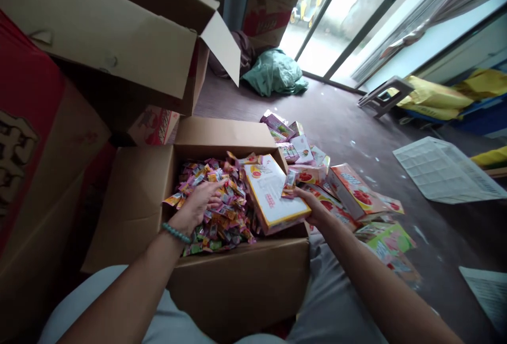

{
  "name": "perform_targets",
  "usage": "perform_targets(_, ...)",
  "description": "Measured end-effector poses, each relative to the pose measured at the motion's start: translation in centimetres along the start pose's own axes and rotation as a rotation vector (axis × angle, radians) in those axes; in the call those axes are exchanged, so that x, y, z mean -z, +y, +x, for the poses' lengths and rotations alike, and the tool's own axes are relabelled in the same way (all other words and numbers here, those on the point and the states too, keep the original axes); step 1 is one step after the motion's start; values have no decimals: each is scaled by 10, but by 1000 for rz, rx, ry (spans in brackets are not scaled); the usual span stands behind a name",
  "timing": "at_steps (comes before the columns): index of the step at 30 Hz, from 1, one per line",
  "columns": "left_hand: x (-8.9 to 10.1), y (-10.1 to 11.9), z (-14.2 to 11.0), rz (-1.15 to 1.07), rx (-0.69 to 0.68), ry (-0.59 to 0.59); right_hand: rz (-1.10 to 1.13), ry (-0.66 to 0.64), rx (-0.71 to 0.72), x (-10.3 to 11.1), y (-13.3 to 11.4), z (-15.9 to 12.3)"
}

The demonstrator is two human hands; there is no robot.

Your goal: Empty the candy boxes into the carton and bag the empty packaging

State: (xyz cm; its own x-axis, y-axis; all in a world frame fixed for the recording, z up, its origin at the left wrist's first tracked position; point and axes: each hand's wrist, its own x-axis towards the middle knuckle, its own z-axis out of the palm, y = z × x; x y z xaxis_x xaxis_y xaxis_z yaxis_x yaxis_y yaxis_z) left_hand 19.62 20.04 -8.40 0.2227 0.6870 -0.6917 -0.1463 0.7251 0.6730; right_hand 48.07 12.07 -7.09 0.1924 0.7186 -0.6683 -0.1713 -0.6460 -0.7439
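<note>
A large open cardboard carton [241, 286] stands between my knees, heaped with small wrapped sweets [225, 222] in pink, purple and orange. My left hand [203, 201], with a green bead bracelet at the wrist, rests over the heap with its fingers stretched out, holding nothing that I can see. At the carton's right side, my right hand [315, 209] grips a white and orange sweets box [269, 193], tilted over the inner right part of the carton. One wrapped sweet [290, 181] lies on the box by my right thumb; whether the thumb pins it is unclear.
Several flattened or emptied fruit-printed boxes [356, 191] are piled on the floor at right. A bigger open carton [119, 32] looms at upper left. Beyond are a green bag [275, 72], a grey stool [386, 96] and a white plastic crate [447, 170]. Glass doors stand at the back.
</note>
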Motion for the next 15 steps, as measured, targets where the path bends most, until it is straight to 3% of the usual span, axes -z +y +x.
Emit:
perform_targets(2,-5,-8,-1,-25,22,-180,111,-107,-22,-19,-1,-11)
perform_targets(5,-9,-18,-3,-310,20,-423,212,-201,-22,-55,10,-14)
perform_targets(8,-4,-20,-3,-562,-68,-460,386,-266,-24,-87,26,-8)
perform_targets(11,4,-19,-2,-636,-74,-486,515,-328,-24,-102,37,1)
perform_targets(15,2,-21,3,-676,-79,-486,415,-182,23,-100,47,14)
